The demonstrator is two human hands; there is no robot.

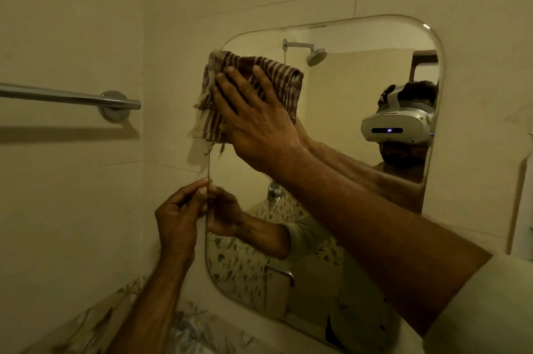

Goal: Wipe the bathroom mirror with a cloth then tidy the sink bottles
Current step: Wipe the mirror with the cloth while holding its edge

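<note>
A rounded frameless mirror hangs on the tiled wall. My right hand lies flat on a brown-and-white striped cloth, pressing it against the mirror's upper left corner. The cloth's frayed end hangs over the mirror's left edge. Lower down, my left hand pinches the mirror's left edge between thumb and fingers. Both arms show reflected in the glass. No bottles or sink are in view.
A chrome towel bar sticks out from the left wall at cloth height. A white object hangs on the wall right of the mirror. Leaf-patterned tiles run along the bottom. The mirror reflects a shower head and a person wearing a headset.
</note>
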